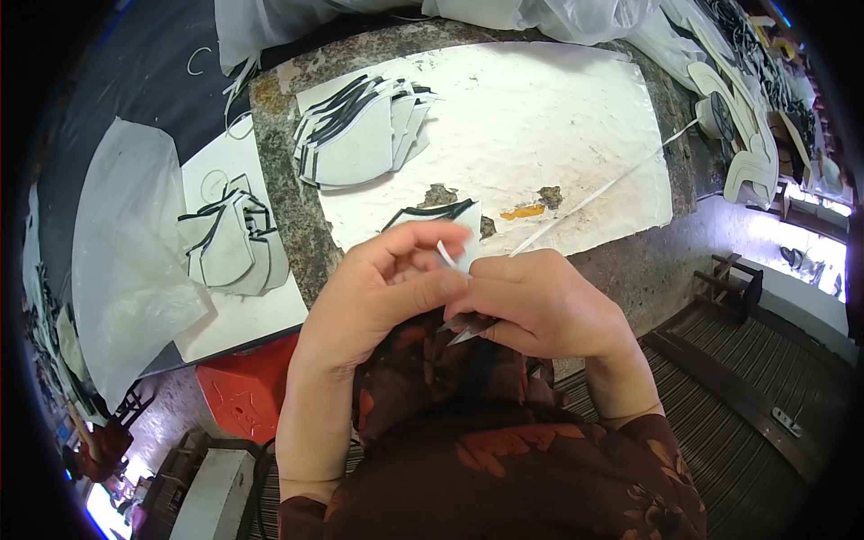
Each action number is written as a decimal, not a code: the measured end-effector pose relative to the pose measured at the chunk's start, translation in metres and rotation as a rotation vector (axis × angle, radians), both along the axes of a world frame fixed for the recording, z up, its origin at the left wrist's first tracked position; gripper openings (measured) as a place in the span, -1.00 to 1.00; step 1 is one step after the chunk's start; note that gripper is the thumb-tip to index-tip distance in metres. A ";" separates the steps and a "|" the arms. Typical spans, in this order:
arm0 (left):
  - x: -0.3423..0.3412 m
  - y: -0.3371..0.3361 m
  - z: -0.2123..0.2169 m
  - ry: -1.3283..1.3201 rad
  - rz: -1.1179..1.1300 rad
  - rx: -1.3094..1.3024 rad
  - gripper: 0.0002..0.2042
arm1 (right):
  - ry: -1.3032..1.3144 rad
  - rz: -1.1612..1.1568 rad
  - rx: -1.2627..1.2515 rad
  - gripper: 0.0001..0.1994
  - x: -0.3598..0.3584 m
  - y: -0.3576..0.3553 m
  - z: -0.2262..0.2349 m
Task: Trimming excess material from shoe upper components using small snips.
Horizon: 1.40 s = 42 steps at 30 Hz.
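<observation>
- Left hand pinches the white, black-edged cut piece at the stone table's near edge.
- Right hand grips, seemingly, a small blade.
- Piece looks light, floppy; hold its edge.

Bare white sheet on worktop ahead of hands: open room at centre and right. Stack of cut pieces blocks far left. Thin white strip crosses right side diagonally. Second pile fills low board at left. Plastic bags crowd far edge.
</observation>
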<state>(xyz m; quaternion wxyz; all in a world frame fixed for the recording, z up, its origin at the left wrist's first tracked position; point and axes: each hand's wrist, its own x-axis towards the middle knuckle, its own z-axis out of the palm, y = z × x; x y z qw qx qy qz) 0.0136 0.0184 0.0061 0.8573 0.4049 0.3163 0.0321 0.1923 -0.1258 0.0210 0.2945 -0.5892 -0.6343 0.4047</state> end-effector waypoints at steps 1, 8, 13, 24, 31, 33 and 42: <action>0.000 -0.002 -0.003 0.010 -0.025 -0.071 -0.68 | 0.013 -0.009 0.030 -0.72 -0.001 -0.001 -0.002; -0.013 -0.022 -0.022 0.031 0.123 0.023 -0.94 | 0.284 -0.201 -0.127 -0.74 -0.009 -0.002 -0.003; -0.022 -0.035 -0.022 0.003 0.193 0.167 -0.93 | 0.384 -0.429 -0.132 -0.81 -0.016 0.000 -0.006; -0.038 -0.033 -0.049 0.096 -0.030 1.567 -0.67 | 0.447 -0.510 -0.266 -0.90 -0.023 0.028 -0.009; -0.035 -0.036 -0.050 0.101 -0.012 1.596 -0.64 | 0.127 -0.502 -0.329 -0.90 -0.027 0.038 -0.026; -0.035 -0.037 -0.049 0.105 -0.009 1.595 -0.63 | -0.017 -0.513 -0.223 -0.89 -0.030 0.038 -0.031; -0.036 -0.038 -0.051 0.116 -0.011 1.605 -0.63 | -0.076 -0.594 -0.074 -0.91 -0.041 0.036 -0.040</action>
